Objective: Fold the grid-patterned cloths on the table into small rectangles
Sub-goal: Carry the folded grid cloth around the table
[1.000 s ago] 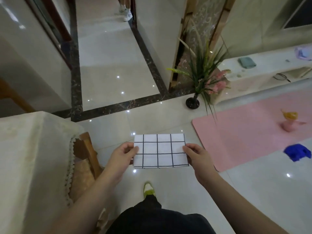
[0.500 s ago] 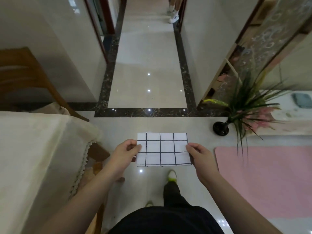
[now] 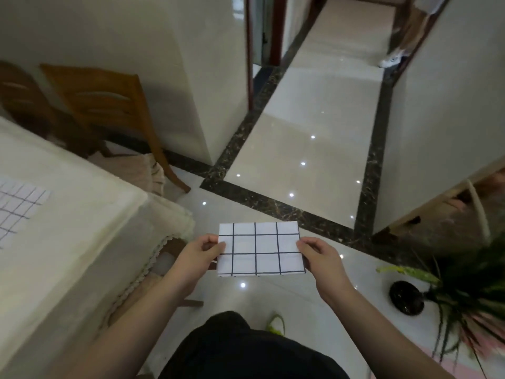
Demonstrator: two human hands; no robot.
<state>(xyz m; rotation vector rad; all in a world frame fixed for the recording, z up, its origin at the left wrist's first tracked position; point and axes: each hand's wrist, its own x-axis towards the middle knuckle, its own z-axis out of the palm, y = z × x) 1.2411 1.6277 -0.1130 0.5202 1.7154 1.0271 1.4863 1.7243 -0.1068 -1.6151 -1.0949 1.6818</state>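
**Folded cloth held off the desk, ready to be set down**

The small white rectangle of grid-patterned cloth [image 3: 259, 248] was in the air, over the glossy tiled floor and just to the right of the cream-covered desk [image 3: 82, 214]. The left hand [image 3: 199, 255] pinched its left edge, thumb on top, and the right hand [image 3: 319, 258] pinched its right edge the same way; both grips were closed on the fabric. The folding of this piece looked finished, its edges square. A second white grid-patterned cloth [image 3: 19, 206] lay flat on the desk at the far left, apparently unfolded. The next move probably called for carrying the rectangle left onto the desk without letting the layers slip, then taking up the flat cloth.
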